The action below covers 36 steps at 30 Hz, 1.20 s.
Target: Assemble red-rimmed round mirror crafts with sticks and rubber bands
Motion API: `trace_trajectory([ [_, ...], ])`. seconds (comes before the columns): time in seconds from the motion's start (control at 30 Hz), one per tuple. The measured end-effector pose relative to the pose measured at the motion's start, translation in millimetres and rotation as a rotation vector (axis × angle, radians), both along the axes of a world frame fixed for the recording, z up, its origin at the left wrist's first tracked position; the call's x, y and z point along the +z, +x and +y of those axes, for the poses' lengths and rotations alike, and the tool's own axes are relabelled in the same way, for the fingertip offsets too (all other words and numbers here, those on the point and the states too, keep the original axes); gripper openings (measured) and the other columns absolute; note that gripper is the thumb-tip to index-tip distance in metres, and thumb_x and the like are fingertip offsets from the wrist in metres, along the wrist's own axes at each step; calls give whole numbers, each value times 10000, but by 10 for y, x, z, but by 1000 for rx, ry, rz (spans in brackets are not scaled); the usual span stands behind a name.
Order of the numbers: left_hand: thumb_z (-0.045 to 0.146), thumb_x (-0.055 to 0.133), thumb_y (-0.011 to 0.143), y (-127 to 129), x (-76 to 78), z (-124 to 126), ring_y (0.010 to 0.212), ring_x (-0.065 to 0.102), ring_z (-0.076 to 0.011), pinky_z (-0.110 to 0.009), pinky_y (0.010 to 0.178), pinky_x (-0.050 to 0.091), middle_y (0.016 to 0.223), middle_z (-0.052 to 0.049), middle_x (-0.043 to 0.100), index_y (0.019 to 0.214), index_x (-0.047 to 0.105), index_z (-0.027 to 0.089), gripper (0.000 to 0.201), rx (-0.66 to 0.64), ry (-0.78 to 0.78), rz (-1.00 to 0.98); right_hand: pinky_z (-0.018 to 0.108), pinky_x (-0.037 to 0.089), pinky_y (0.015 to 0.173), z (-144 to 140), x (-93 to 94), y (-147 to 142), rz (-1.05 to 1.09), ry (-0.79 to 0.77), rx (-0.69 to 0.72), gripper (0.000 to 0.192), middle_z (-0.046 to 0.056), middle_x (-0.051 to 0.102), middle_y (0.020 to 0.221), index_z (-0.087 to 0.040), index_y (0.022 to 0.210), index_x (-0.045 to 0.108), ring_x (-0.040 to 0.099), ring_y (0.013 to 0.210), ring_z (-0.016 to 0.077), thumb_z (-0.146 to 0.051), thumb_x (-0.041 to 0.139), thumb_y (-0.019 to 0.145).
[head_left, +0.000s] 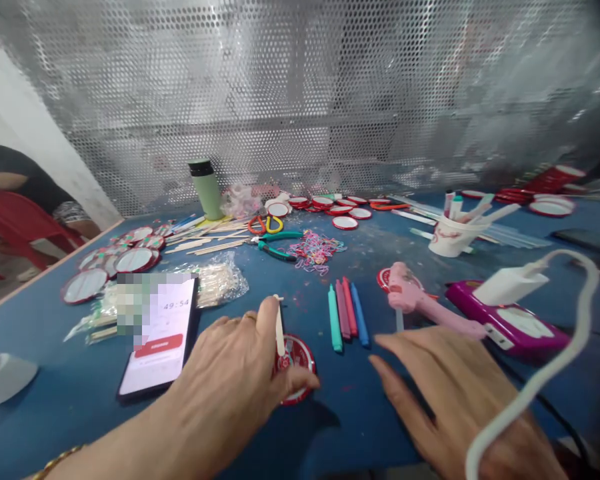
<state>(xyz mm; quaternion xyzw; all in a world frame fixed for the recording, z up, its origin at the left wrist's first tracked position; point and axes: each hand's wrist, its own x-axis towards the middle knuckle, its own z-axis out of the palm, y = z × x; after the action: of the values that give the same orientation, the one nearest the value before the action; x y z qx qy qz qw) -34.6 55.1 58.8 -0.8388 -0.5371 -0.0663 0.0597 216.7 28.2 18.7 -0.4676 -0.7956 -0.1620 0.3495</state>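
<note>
At a blue worktable [360, 413], the left hand [230, 380] is pinching a pale wooden stick [279, 327] against a red-rimmed round disc [295, 363], thumb pressing the disc's rim at 6 o'clock. The right hand [450, 393] is lying open and flat, fingers spread, holding nothing. Four crayons [347, 313] are lying at 1 o'clock of the disc; a phone [160, 337] is resting at 9 o'clock.

Two hands [240, 373] [455, 393]. One phone [157, 340], four crayons [349, 313], one bottle [206, 189], one cup [453, 235], one pliers [276, 245], one scissors [264, 224], one glue gun [425, 303].
</note>
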Motion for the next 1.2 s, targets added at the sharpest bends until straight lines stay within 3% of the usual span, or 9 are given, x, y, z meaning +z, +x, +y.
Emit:
trace_trajectory([
  [0.07,642,603,828,61,-33,-81,705,682,-272,-329,614,465,766,-86,690,1246,493,107,688,11,-34,31,406,413,699,-14,22,-160,-144,75,40,137,90,685,840,-196,1021,632,601,784,263,-270,546,945],
  [0.2,783,628,683,196,-125,-178,763,688,-320,-393,681,509,865,-151,702,1356,459,89,981,13,17,70,378,382,641,14,48,-422,-156,149,84,147,86,656,759,-138,981,634,565,700,232,-219,518,942],
  [0.3,701,683,695,288,-171,-226,737,680,-293,-386,696,514,835,-135,697,1395,463,101,948,22,38,115,365,383,652,26,37,-532,-147,101,127,162,81,645,741,-139,963,645,553,692,218,-173,489,938],
  [0.47,358,636,816,366,-230,-254,722,683,-273,-344,620,518,841,-127,687,1464,400,108,733,93,83,135,360,395,663,42,30,-565,-153,96,153,179,85,648,755,-133,960,643,562,703,222,-127,467,930],
  [0.7,347,596,799,161,-326,-212,781,695,-291,-376,638,568,955,-160,682,1475,264,75,801,57,199,-132,337,497,697,147,128,-471,16,74,155,143,78,691,809,-170,990,626,647,745,206,-212,491,966],
  [0.8,330,613,808,6,-281,-206,809,693,-245,-351,694,576,1043,-144,681,1488,183,152,824,12,131,-388,290,540,666,198,180,-431,165,-46,196,132,52,704,848,-207,1024,616,671,728,176,-233,505,958],
  [0.97,307,624,821,-133,-158,-220,883,668,-204,-357,815,569,1118,-103,666,1473,224,256,767,-120,-141,-893,257,569,644,251,222,-437,380,-353,205,137,20,727,883,-242,1024,636,685,727,157,-309,561,931],
  [1.1,484,635,841,-245,-94,-227,998,666,-280,-429,860,552,1166,-150,663,1509,275,257,793,-241,-400,-1133,278,574,764,261,232,-477,576,-694,289,224,35,723,989,-236,1099,635,688,868,167,-382,560,947],
  [1.2,621,602,826,-339,-78,-224,1067,658,-343,-484,866,540,1147,-160,682,1524,310,272,833,-273,-447,-1142,283,563,805,248,294,-524,744,-892,468,286,39,714,1002,-233,1153,634,678,907,166,-425,539,964],
])
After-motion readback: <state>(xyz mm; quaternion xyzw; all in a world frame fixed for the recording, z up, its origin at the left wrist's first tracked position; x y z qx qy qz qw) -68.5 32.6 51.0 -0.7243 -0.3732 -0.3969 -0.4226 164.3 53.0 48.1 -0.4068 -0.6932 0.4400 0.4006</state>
